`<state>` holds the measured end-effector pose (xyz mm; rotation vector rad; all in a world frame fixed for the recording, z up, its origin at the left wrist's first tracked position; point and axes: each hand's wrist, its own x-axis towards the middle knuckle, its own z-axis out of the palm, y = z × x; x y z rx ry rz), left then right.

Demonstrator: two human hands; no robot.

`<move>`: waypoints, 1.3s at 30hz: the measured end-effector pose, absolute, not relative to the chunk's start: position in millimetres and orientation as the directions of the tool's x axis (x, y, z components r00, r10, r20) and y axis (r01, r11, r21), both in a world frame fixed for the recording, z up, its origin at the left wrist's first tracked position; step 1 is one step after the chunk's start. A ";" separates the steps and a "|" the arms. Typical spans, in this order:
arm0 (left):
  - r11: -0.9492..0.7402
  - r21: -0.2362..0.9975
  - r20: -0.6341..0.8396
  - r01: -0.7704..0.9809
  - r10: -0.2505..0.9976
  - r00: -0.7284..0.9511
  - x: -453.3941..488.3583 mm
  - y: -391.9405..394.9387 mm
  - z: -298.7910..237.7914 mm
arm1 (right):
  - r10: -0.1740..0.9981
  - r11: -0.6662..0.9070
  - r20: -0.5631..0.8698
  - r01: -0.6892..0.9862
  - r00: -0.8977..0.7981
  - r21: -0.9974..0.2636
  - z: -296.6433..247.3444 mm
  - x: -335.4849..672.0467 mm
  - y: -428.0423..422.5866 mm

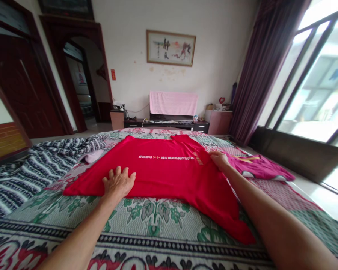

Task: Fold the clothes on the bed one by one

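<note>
- The left hand (118,182) is lying flat on a red shirt (169,176), palm down, fingers released and spread, gripping nothing.
- The red shirt is lying spread out on a flowered bed cover (154,221), running from under the left fingers across to the right fingers and beyond them toward the far edge of the bed.
- The right hand (219,159) is resting on the shirt's right edge, near a sleeve; its fingers are bending down onto the cloth, but I cannot tell whether they are pinching the fabric or only pressing on it.
- A line of white lettering (169,157) is showing on the shirt just ahead of the left fingertips, between the two hands.
- A magenta garment (259,168) is lying just beside the right fingers, on their outer side.
- A black-and-white striped blanket (30,165) is lying bunched up well to the left of the left fingers.
- Far beyond both sets of fingertips, a pink cloth (173,103) is hanging over a low cabinet, under a framed picture (171,48) on the wall.
</note>
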<state>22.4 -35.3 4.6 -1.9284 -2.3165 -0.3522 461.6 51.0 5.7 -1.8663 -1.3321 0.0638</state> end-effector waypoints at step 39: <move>0.144 0.167 0.275 0.975 0.943 -0.186 21.6 -34.1 2.6 | 0.880 0.104 0.470 0.937 0.070 -0.335 42.5 395.3 -2.9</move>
